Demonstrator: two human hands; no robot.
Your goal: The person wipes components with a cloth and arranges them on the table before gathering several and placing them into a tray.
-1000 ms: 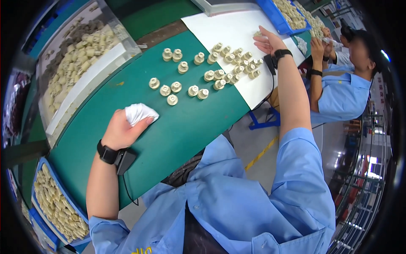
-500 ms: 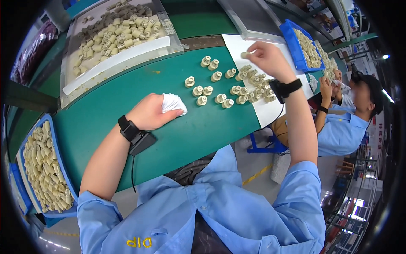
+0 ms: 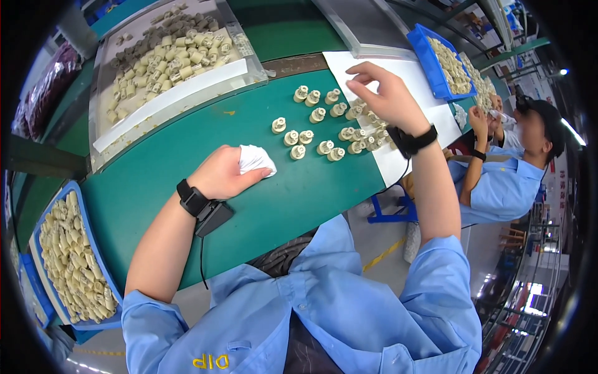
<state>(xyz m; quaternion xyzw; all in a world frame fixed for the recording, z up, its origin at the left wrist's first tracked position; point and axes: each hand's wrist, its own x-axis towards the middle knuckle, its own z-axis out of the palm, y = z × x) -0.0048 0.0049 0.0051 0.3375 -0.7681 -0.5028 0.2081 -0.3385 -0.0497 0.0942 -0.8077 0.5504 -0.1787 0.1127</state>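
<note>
Many pale knobs (image 3: 347, 133) stand close together, so, with your left hand (image 3: 218, 172) clamped on the white cloth (image 3: 254, 160), best guide your right hand (image 3: 392, 100), fingers apart, gently between them.

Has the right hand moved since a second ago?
Yes: the right hand has moved leftward, away from the blue tray and toward the left edge of the white sheet.
</note>
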